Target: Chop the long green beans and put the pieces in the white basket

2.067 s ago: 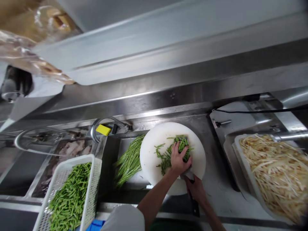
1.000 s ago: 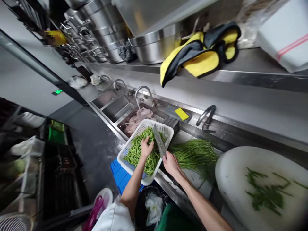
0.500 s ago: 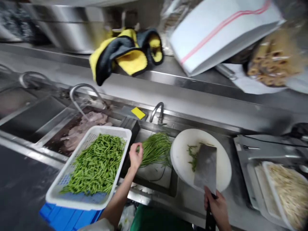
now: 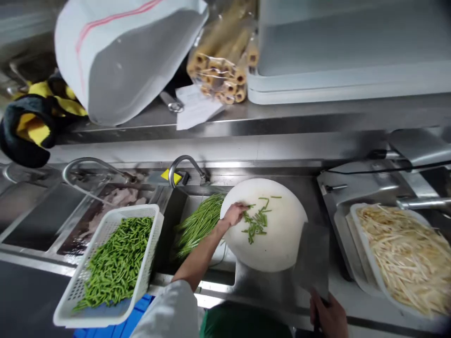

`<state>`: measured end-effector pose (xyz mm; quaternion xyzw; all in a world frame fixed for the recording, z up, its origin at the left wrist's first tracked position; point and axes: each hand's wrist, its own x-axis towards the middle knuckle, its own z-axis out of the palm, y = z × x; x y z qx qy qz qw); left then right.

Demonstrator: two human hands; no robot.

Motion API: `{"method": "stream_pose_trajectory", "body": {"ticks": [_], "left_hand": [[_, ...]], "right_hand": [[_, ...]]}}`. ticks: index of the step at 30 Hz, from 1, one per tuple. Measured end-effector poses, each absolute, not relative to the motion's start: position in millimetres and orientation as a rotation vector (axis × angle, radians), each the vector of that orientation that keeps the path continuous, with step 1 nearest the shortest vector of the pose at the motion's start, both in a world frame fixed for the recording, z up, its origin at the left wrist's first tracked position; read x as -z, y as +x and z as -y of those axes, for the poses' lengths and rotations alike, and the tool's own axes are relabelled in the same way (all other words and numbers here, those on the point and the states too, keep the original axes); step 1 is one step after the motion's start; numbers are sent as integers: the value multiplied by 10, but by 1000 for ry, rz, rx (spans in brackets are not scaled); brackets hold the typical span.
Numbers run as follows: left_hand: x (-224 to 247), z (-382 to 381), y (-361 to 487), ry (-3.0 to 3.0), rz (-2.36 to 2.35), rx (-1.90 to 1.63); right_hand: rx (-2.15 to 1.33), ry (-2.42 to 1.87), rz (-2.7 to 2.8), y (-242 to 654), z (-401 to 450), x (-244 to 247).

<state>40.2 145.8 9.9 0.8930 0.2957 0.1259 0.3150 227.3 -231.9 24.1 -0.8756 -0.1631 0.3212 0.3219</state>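
My left hand [image 4: 235,214] reaches over the round white cutting board [image 4: 278,253], its fingers drawn together at a bit of cut green stem. Beside the fingertips, short cut green stems [image 4: 258,221] lie scattered on the board. My right hand [image 4: 329,315] grips the handle of a cleaver [image 4: 312,258], whose broad blade is at the board's right edge. Left of the board, a bunch of long thin green stalks [image 4: 204,220] lies in the sink, partly behind my left forearm. A white perforated basket [image 4: 151,253] holds many cut green pieces [image 4: 118,263].
A tub of pale sprout-like strands [image 4: 405,253] stands on the right. Behind the board rises a curved faucet [image 4: 186,159]. Pale meat [image 4: 120,197] sits in another sink. The overhead shelf [image 4: 299,115] carries a white bag [image 4: 130,70] and yellow-black gloves [image 4: 28,126].
The view has swung right. My left hand has moved from beside the basket to the cut stems on the board. The cleaver has shifted off the board's middle to its right edge.
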Motion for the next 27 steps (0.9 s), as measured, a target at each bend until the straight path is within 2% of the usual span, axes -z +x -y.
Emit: {"method": "stream_pose_trajectory", "body": {"ticks": [5,12,21,27], "left_hand": [[-104,-1418,349,2364,-733,-203],[-226,-1535,469,2332,-692,9],[-183,-1372,376,2459,-673,-168],[-192,-1279,354,2541,-671,-58]], "right_hand": [[-1077,-2193,384,2469,2153,-184],[-1107,-2193,414,2602,1935,-311],[-1190,-2186,382,2630,1930,-153],[-1176,-2183,414,2649,1939,-103]]}}
